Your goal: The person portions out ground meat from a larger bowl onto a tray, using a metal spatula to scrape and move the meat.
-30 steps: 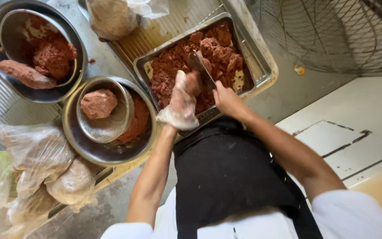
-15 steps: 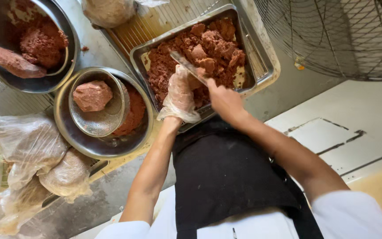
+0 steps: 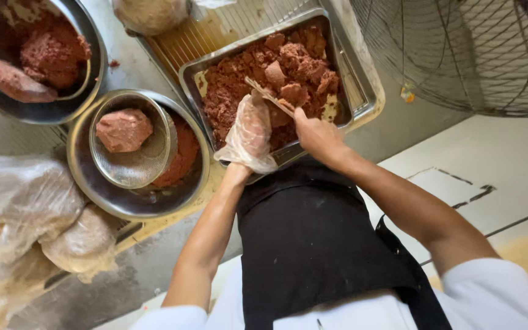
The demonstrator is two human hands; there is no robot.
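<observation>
My fingers (image 3: 249,122) on the left hand (image 3: 250,135), inside a thin, crinkled clear plastic glove, are curled loosely and pressed down on the crumbly reddish-brown paste (image 3: 276,79); I cannot tell whether they pinch any of it. My bare right hand (image 3: 318,135) is closed around the handle of a flat metal scraper (image 3: 267,95), whose smeared blade slants across the paste just beside the gloved hand. The paste lies in rough clods and lumps, filling a shallow rectangular steel tray (image 3: 362,104) that sits at the near edge of the worktop (image 3: 123,73), straight ahead of my black apron (image 3: 313,244).

To the left of the tray stands a round steel bowl (image 3: 129,205) with a smear of orange-red paste at its bottom. A round fine-mesh metal sieve (image 3: 148,165) rests in it, holding one smooth pinkish-brown lump (image 3: 123,128). Farther left, at the top corner, a second round steel bowl (image 3: 74,104) holds a grainy dark red mound and a smooth, elongated lump. Several soft, wrinkled clear plastic bags of pale beige filling (image 3: 38,226) lie heaped at the left edge. At the upper right is the round wire guard of a fan (image 3: 459,55).
</observation>
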